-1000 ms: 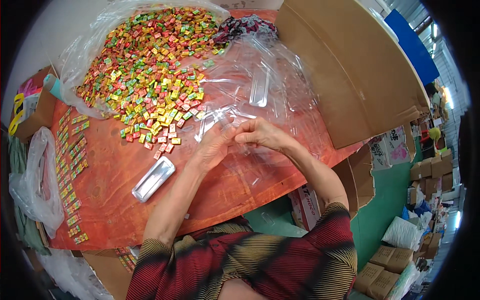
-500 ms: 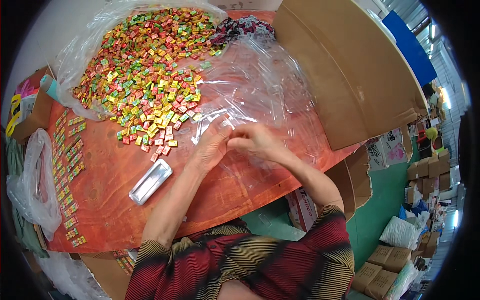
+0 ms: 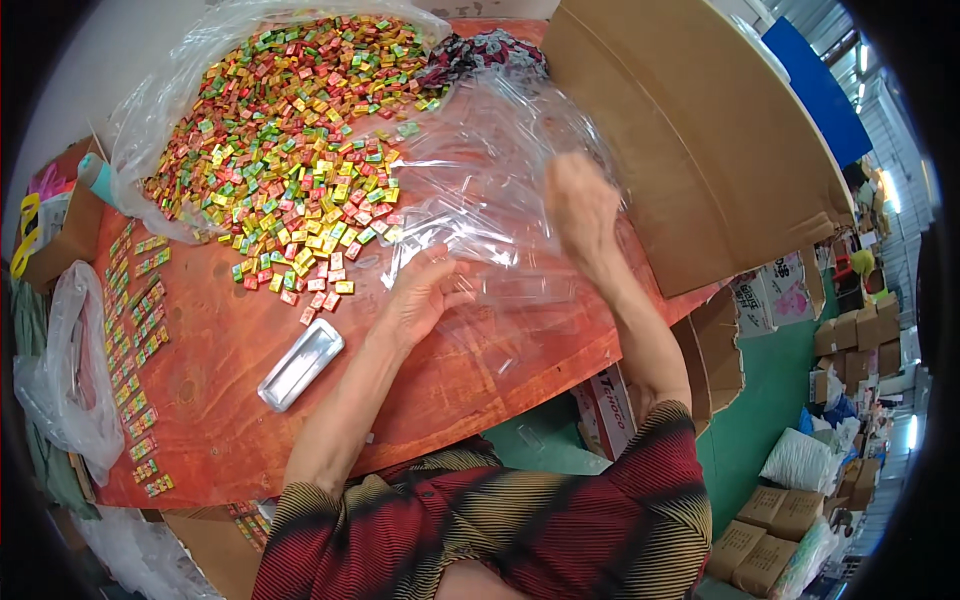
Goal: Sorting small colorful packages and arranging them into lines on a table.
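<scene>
My left hand [image 3: 425, 297] is over the red tabletop [image 3: 215, 375], at the near left edge of a heap of clear plastic sleeves [image 3: 480, 140]. Its thumb and fingers are apart and loosely curved, with nothing plainly visible between them. Higher and to the right, my right hand [image 3: 583, 205] is above the heap, blurred by motion. Its fingers look curled inward, and whatever they may hold is hidden. Left of my left hand lies a shiny metal tray [image 3: 302, 365]. Beyond it spreads a big pile of small wrapped sweets [image 3: 310, 130], red, yellow, green and orange.
Rows of sweets in small flat strips [image 3: 130, 370] line the table's left edge, beside a crumpled plastic bag [image 3: 80, 370]. A tall cardboard panel [image 3: 700, 140] stands at the right. Patterned cloth [image 3: 485, 55] lies at the back. Stacked cartons [image 3: 765, 530] sit on the green floor.
My hands were together, fingers pinched over the plastic. Now they are apart: the right has moved up and right over the sleeves, while the left has dropped slightly and loosened its fingers.
</scene>
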Available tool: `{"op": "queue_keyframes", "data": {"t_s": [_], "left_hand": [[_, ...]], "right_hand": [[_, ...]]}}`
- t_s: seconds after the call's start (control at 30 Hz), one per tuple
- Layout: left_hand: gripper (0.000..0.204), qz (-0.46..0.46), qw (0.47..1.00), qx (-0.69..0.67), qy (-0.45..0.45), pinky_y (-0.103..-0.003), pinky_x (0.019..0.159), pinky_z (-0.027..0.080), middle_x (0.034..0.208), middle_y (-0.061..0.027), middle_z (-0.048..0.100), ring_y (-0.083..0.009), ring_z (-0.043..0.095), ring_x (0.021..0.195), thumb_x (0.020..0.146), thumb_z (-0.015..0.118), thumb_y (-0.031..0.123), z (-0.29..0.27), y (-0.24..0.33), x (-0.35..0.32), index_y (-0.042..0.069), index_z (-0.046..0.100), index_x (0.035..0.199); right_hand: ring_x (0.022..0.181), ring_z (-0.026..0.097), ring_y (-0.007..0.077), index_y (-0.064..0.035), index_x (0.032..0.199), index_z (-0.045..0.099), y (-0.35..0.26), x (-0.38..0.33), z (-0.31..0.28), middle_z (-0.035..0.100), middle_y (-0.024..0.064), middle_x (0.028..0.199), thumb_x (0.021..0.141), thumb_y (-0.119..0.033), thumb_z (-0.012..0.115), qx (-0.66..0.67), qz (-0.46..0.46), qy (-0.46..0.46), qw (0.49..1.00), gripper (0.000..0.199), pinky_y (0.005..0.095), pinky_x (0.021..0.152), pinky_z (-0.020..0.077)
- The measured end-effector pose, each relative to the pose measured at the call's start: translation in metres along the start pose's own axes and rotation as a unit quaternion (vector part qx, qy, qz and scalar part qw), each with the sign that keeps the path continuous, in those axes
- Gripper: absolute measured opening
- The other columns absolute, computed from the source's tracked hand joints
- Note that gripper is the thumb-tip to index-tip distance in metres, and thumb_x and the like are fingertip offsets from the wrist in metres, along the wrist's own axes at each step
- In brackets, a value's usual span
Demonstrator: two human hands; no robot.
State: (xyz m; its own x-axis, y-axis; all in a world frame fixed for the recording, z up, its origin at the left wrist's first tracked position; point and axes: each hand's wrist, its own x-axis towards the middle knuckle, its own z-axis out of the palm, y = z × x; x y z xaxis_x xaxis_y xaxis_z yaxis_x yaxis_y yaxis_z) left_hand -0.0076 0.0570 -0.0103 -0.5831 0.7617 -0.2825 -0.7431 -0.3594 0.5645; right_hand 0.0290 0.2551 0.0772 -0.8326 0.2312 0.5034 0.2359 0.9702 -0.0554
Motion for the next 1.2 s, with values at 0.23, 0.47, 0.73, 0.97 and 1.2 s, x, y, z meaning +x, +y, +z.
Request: {"op": "queue_keyframes", "data": {"t_s": [0.23, 0.47, 0.73, 0.97, 1.2], "left_hand": [[0.026, 0.065, 0.992, -0.084, 0.072, -0.034, 0.078, 0.048, 0.092, -0.0107, 0.055, -0.0223, 0.055, 0.091, 0.082, 0.049, 0.003, 0.015, 0.000, -0.002, 0.005, 0.041, 0.107], [0.022, 0.082, 0.996, -0.023, 0.037, -0.029, 0.073, 0.043, 0.095, -0.0064, 0.055, -0.0142, 0.052, 0.088, 0.085, 0.050, 0.013, 0.030, -0.003, -0.034, 0.007, 0.049, 0.106], [0.033, 0.297, 0.319, 0.832, 0.343, -0.041, 0.078, 0.040, 0.094, -0.0137, 0.055, -0.0324, 0.050, 0.089, 0.077, 0.059, 0.018, -0.053, 0.048, -0.124, 0.002, 0.052, 0.105], [0.025, 0.126, 0.564, 0.759, 0.299, -0.039, 0.068, 0.044, 0.081, -0.0171, 0.060, -0.0309, 0.057, 0.075, 0.074, 0.058, 0.016, -0.090, 0.061, -0.144, 0.003, 0.059, 0.095], [0.031, -0.061, 0.873, 0.442, 0.198, -0.029, 0.076, 0.045, 0.091, -0.0077, 0.061, -0.0155, 0.057, 0.082, 0.081, 0.056, 0.023, -0.110, 0.112, -0.167, 0.000, 0.059, 0.102]], "right_hand": [[0.082, 0.058, 0.0290, -0.0088, 0.106, 0.051, -0.067, -0.056, -0.010, 0.059, 0.0120, 0.090, 0.076, -0.018, 0.058, 0.191, -0.059, -0.199, 0.959, 0.032, 0.0378, 0.064, 0.0467], [0.077, 0.058, 0.0323, -0.0077, 0.097, 0.058, -0.047, -0.059, 0.021, 0.060, 0.0162, 0.081, 0.077, -0.020, 0.054, 0.350, -0.098, -0.225, 0.904, 0.024, 0.0407, 0.066, 0.0451], [0.080, 0.054, 0.0305, -0.0061, 0.096, 0.054, -0.047, -0.020, 0.001, 0.056, 0.0126, 0.091, 0.074, -0.008, 0.053, 0.064, -0.148, 0.016, 0.987, 0.022, 0.0397, 0.067, 0.0431], [0.084, 0.048, 0.0201, -0.0055, 0.092, 0.055, -0.192, -0.099, 0.060, 0.049, 0.0075, 0.088, 0.071, -0.014, 0.048, 0.153, -0.423, -0.092, 0.888, 0.024, 0.0341, 0.071, 0.0390], [0.075, 0.054, 0.0227, -0.0058, 0.075, 0.054, -0.207, -0.083, 0.071, 0.054, 0.0089, 0.074, 0.072, -0.014, 0.052, 0.259, -0.430, -0.073, 0.862, 0.009, 0.0358, 0.063, 0.0421]]}}
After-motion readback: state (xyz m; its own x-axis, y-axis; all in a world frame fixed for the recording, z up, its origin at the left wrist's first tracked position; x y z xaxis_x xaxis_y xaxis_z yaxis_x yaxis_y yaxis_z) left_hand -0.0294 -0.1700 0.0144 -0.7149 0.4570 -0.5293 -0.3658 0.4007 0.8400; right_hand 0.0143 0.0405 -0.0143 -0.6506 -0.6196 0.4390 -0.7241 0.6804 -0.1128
